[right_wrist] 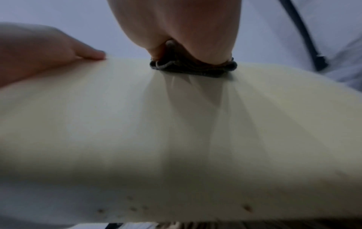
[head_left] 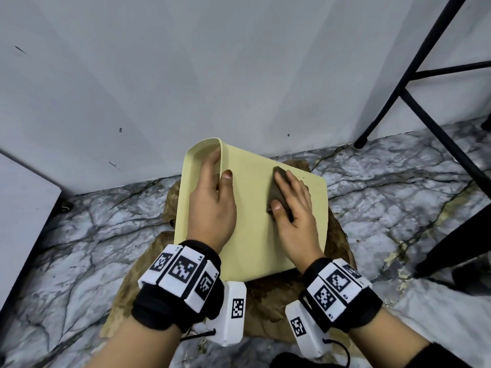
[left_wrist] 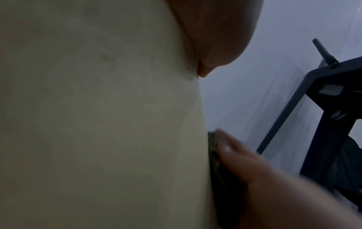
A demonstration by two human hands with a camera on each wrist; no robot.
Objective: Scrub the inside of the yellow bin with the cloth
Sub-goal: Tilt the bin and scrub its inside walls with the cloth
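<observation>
The yellow bin (head_left: 252, 235) lies on its side on the floor, its opening turned to the far left. My left hand (head_left: 219, 168) grips the rim, fingers inside the opening and thumb on the outer wall. My right hand (head_left: 277, 191) presses a folded dark grey-brown cloth (head_left: 273, 195) against the bin's upward-facing outer wall, thumb pinching its near edge. The right wrist view shows the cloth (right_wrist: 192, 68) bunched under the palm on the bin (right_wrist: 176, 139). In the left wrist view the cloth (left_wrist: 213, 147) sits against the bin (left_wrist: 98, 124).
A crumpled brown sheet (head_left: 265, 301) lies under the bin on the marbled floor (head_left: 385, 195). A grey wall (head_left: 159, 75) stands right behind. Black metal frame legs (head_left: 398, 88) rise at the right, and a white panel (head_left: 21, 221) stands at the left.
</observation>
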